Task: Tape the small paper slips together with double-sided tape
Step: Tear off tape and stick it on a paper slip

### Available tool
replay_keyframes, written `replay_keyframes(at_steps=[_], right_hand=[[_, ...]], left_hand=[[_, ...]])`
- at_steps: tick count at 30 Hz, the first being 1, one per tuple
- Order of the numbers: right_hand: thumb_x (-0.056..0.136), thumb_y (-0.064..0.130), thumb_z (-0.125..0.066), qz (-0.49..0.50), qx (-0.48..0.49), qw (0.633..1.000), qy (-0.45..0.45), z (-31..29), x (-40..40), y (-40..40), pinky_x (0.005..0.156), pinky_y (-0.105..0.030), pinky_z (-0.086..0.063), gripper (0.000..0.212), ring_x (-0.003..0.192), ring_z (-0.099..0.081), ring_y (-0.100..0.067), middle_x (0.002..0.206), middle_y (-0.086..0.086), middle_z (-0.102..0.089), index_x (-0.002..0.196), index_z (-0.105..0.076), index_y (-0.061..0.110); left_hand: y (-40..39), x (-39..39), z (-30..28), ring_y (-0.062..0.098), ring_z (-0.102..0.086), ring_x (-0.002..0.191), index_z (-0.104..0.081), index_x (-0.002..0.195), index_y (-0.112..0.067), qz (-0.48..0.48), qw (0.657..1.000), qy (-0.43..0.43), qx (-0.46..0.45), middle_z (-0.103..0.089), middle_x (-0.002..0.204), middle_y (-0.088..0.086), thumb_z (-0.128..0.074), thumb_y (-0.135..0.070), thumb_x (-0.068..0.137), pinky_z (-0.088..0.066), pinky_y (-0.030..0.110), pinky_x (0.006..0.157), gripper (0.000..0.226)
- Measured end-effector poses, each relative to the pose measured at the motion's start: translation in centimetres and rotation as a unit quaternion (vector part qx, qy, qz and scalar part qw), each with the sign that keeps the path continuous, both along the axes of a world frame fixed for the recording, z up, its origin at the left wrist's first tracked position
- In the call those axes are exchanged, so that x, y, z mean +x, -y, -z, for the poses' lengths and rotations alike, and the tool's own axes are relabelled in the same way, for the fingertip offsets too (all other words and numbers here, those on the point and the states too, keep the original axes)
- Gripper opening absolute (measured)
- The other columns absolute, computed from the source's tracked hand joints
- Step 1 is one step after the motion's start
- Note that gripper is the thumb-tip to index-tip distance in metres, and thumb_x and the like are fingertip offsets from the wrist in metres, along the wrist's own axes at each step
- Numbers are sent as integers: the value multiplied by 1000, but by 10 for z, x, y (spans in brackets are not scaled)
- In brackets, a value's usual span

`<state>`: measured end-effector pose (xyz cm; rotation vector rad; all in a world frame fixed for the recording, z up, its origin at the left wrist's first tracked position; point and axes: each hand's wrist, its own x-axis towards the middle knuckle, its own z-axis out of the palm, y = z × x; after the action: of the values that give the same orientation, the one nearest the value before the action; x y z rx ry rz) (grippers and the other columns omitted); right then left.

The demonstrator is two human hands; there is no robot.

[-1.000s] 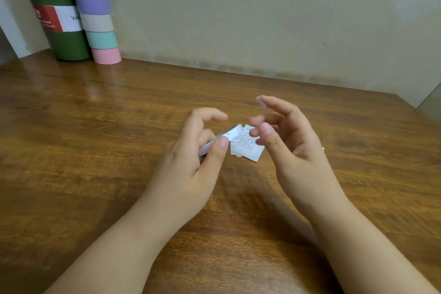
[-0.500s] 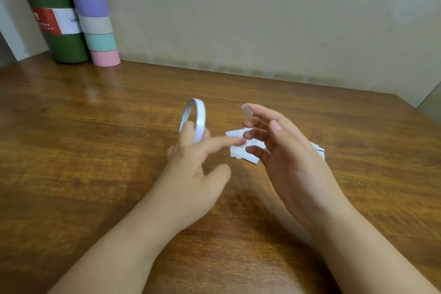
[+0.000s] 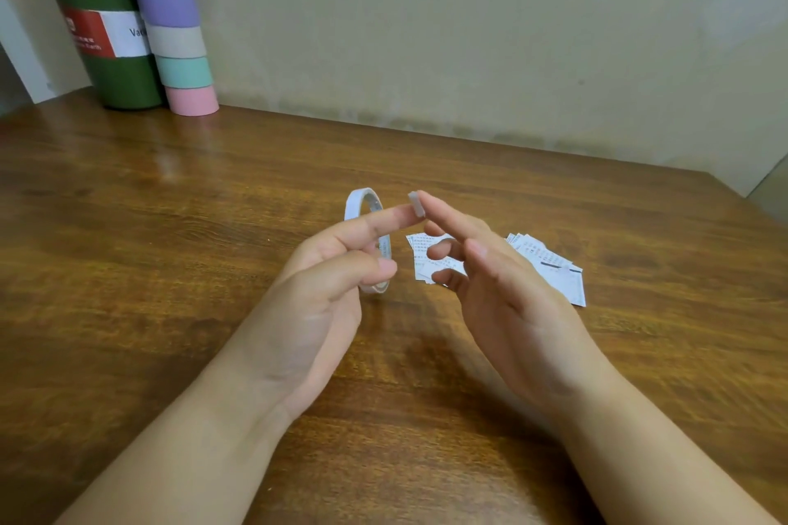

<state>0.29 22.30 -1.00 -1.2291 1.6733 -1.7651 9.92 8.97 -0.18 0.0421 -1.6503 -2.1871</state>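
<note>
Above a wooden tabletop (image 3: 170, 251): left hand (image 3: 324, 290) gripping a thin tape ring (image 3: 370, 243), forefinger meeting the right hand (image 3: 503, 298) at a small tape piece (image 3: 416, 204); printed paper slips (image 3: 550, 269) flat beyond; green bottle (image 3: 106, 34) and pastel striped tube (image 3: 172, 21) at back left.

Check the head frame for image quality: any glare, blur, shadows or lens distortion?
Head view: soft glare streaks on the brown wooden table below the green bottle; diffuse shadow under the left hand and right hand; wide-angle bending at the edges leans the pastel striped tube; print on the small white paper slips too soft to read; thin white tape ring fairly sharp.
</note>
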Motion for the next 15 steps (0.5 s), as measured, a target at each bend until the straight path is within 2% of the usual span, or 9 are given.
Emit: replay_keyframes(at_steps=[3, 6, 8, 9, 12, 15], right_hand=[[86, 42, -40, 7, 13, 999, -51, 1, -2, 1, 98, -27, -32, 42, 102, -43, -6, 111, 17, -48, 124, -53, 54], [87, 40, -35, 38, 24, 989, -139, 1, -5, -1, 94, -12, -30, 43, 103, -41, 0, 103, 21, -41, 123, -52, 57], [89, 35, -32, 60, 51, 977, -196, 0, -6, -4, 98, -14, -27, 46, 109, -39, -5, 105, 21, -40, 125, -50, 56], [89, 32, -32, 70, 65, 971, -218, -1, -6, -5, 99, -16, -26, 48, 112, -37, -9, 106, 20, -39, 126, -49, 57], [88, 16, -34, 109, 97, 943, -299, -2, -7, -7, 99, -16, -26, 60, 111, -35, -9, 107, 22, -35, 129, -44, 58], [86, 5, -35, 128, 123, 907, -381, -1, -8, -7, 100, -17, -25, 69, 110, -33, -8, 111, 19, -35, 135, -39, 54]], left_hand=[[3, -2, 1, -7, -56, 72, -78, 90, -25, 14, 999, -17, 25, -72, 91, -12, -58, -15, 52, -36, 25, 81, 44], [7, -2, 3, -2, -59, 67, -75, 90, -8, 43, 997, -17, 56, -68, 84, -7, -57, -17, 54, -37, 26, 74, 42], [7, -3, 4, 0, -59, 65, -59, 105, 12, 43, 997, -3, 64, -67, 85, -7, -55, -7, 59, -36, 28, 70, 50], [7, -3, 4, 0, -59, 65, -51, 113, 16, 41, 997, 2, 65, -68, 88, -6, -53, -7, 65, -37, 28, 69, 53], [7, -3, 4, 0, -59, 63, -46, 119, 10, 34, 996, 6, 87, -67, 85, -6, -53, -12, 71, -45, 21, 62, 52], [8, -4, 5, 0, -54, 61, -54, 109, -1, 7, 995, 32, 99, -55, 86, 1, -58, -16, 72, -41, 21, 65, 41]])
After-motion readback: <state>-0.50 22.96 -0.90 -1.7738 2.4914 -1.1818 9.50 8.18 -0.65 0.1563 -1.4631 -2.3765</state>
